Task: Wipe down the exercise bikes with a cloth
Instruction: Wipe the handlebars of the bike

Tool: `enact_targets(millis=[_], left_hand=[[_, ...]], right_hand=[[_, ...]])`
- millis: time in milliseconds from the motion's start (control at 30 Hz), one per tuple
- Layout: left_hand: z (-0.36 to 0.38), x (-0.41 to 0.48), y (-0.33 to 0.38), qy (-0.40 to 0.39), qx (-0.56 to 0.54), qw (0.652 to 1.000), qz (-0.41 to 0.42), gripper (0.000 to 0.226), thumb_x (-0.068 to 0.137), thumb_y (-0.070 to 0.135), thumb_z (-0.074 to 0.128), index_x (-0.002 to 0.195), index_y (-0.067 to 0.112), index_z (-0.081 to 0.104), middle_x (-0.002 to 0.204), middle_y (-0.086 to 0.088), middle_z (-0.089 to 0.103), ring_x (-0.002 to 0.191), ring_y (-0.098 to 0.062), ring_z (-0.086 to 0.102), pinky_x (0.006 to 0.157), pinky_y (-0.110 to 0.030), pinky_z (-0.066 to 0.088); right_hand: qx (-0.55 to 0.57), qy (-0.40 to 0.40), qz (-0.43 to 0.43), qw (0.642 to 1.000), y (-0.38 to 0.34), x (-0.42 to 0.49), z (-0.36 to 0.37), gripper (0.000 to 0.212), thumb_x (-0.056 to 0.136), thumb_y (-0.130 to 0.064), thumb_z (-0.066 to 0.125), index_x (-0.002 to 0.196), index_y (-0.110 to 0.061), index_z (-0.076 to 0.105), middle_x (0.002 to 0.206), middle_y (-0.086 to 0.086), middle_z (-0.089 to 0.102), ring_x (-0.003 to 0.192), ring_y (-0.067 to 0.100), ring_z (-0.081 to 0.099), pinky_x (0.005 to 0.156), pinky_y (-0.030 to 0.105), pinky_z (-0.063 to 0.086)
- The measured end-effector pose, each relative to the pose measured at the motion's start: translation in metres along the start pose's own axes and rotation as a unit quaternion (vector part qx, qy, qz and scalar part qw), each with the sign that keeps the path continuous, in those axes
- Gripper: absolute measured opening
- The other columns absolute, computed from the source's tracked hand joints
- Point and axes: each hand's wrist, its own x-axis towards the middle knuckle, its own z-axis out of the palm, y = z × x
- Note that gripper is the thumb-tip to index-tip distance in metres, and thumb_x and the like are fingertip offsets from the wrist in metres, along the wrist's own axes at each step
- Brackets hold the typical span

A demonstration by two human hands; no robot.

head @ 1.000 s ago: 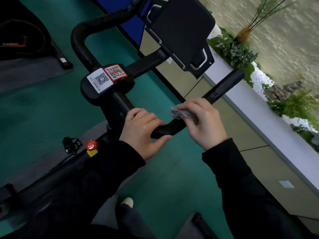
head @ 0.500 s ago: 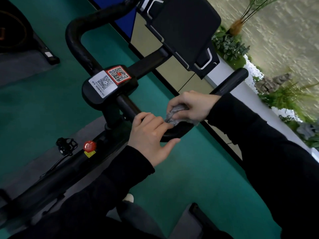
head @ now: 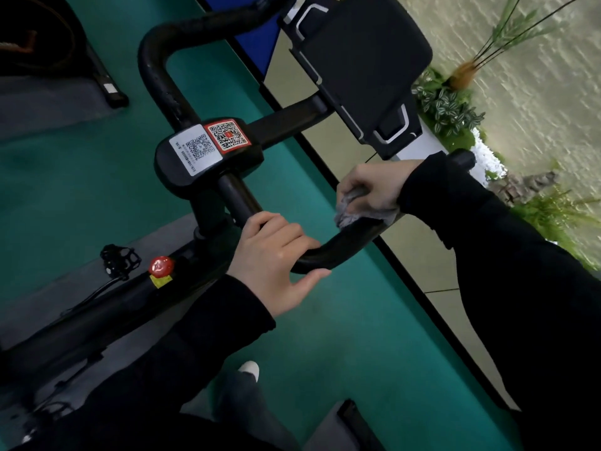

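Observation:
A black exercise bike fills the middle of the head view, with a curved black handlebar (head: pixel 328 252), a centre block carrying two QR stickers (head: pixel 211 143) and a dark screen (head: pixel 361 60) above. My left hand (head: pixel 273 262) grips the near bend of the right handlebar. My right hand (head: pixel 370 187) presses a crumpled grey cloth (head: pixel 351 213) around the same bar, further up toward its end cap (head: pixel 461 159). Both sleeves are black.
A red knob (head: pixel 161 265) with a yellow tag sits on the bike frame, and a pedal (head: pixel 120 260) lies left of it. Green floor surrounds the bike. Another machine's base (head: pixel 107 83) stands at top left. A planter ledge with plants (head: pixel 448 109) runs along the right.
My right hand has slid the cloth up the right handlebar toward its end, turning from on top of the bar to wrapped around it. My left hand has stayed on the bend.

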Motion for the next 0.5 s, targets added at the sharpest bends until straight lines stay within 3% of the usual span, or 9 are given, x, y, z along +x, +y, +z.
enact_targets(millis=[233,367,500], left_hand=[[-0.002,0.0,0.002,-0.014,0.003,1.0,-0.006,0.028,0.079,0.045,0.066,0.086,0.018,0.071,0.075,0.006,0.062,0.075,-0.02,0.058,0.089,-0.037,0.036],[-0.004,-0.001,0.004,-0.023,0.009,1.0,-0.011,0.03,0.08,0.046,0.065,0.087,0.018,0.071,0.076,0.006,0.062,0.076,-0.02,0.058,0.091,-0.036,0.034],[-0.005,0.001,0.007,-0.028,0.023,0.999,-0.013,0.032,0.079,0.046,0.062,0.087,0.017,0.071,0.076,0.004,0.063,0.077,-0.022,0.06,0.098,-0.037,0.031]], right_hand=[[-0.006,0.04,-0.039,0.998,-0.004,-0.007,0.009,0.011,0.09,-0.016,0.059,0.098,-0.022,0.064,0.097,0.006,0.068,0.09,0.023,0.066,0.082,0.035,0.054],[-0.061,0.2,-0.052,0.977,0.007,-0.023,0.027,0.014,0.089,-0.015,0.057,0.102,-0.016,0.065,0.095,0.006,0.067,0.094,0.025,0.06,0.085,0.034,0.049],[0.019,0.407,-0.123,0.905,0.005,-0.039,0.08,0.015,0.086,-0.005,0.06,0.099,-0.008,0.067,0.092,0.009,0.064,0.091,0.027,0.053,0.081,0.03,0.041]])
